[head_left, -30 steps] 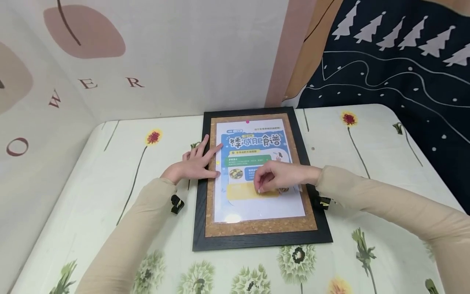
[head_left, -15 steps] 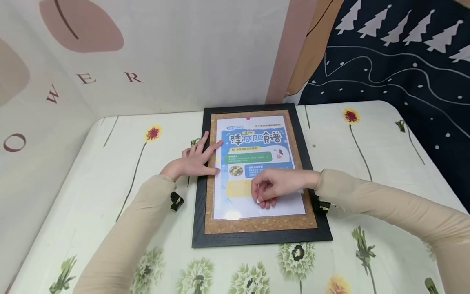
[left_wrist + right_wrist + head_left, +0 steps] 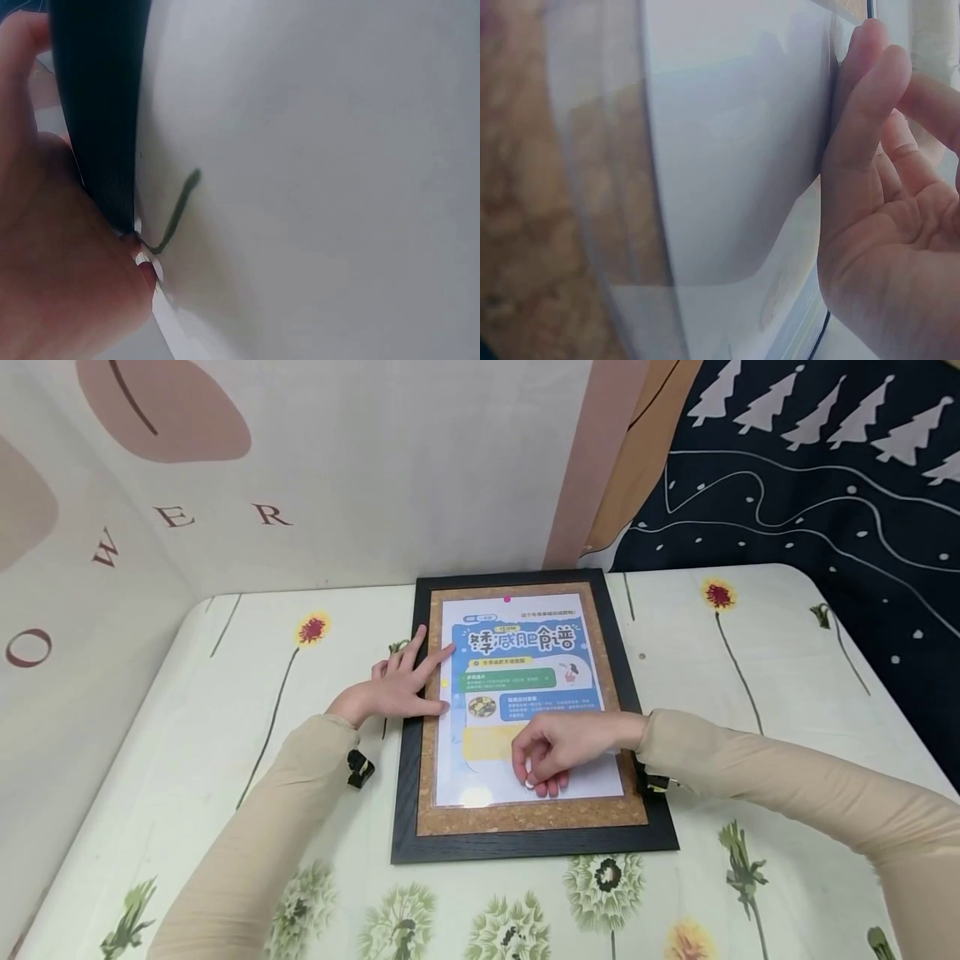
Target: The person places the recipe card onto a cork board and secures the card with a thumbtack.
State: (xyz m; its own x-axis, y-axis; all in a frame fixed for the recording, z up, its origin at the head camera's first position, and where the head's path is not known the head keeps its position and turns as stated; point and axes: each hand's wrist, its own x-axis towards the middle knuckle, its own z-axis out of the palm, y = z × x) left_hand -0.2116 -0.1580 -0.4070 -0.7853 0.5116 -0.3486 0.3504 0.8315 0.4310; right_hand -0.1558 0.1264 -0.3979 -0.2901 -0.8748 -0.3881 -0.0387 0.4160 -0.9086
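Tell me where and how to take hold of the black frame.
Probably best by the middle of the near rail of the black frame, coming from the person's side: that straight bar is uncovered, while the left hand spans the left rail and the right arm crosses the right. It lies flat, so fingers likely need its outer edge.

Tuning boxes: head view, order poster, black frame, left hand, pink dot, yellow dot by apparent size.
1. Black frame, by outer outline
2. Poster
3. Left hand
4. Pink dot and yellow dot: both tiny, too alike to rank
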